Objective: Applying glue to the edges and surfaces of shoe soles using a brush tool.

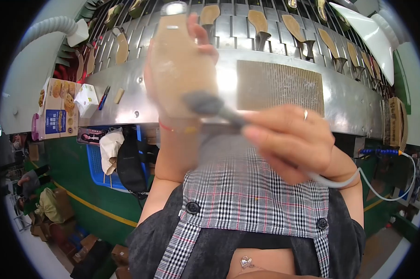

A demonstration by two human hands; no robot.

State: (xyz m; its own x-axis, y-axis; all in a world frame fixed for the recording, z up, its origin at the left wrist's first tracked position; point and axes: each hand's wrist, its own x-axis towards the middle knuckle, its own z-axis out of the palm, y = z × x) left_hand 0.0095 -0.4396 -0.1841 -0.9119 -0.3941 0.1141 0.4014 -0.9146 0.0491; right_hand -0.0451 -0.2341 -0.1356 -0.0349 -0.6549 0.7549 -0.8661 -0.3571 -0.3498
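My left hand (201,38) is wrapped round a tan shoe sole (183,67), raised above the front edge of the metal bench. The sole is blurred, with a narrow end pointing away from me. In my right hand (296,142) is a brush (203,102) with a dark grey head, its handle pinched between thumb and fingers. The brush head overlaps the lower right part of the sole; motion blur hides whether they touch. A pale tube (333,182) trails from under my right hand toward the right.
Several tan soles with dark heels (259,25) lie on the slatted metal conveyor (228,30) beyond the bench. A ribbed mat (282,86) lies on the bench. At left are a biscuit box (61,109), tissue pack (86,100), pens (104,97) and blue basket (96,165). A white hood (365,35) overhangs the right.
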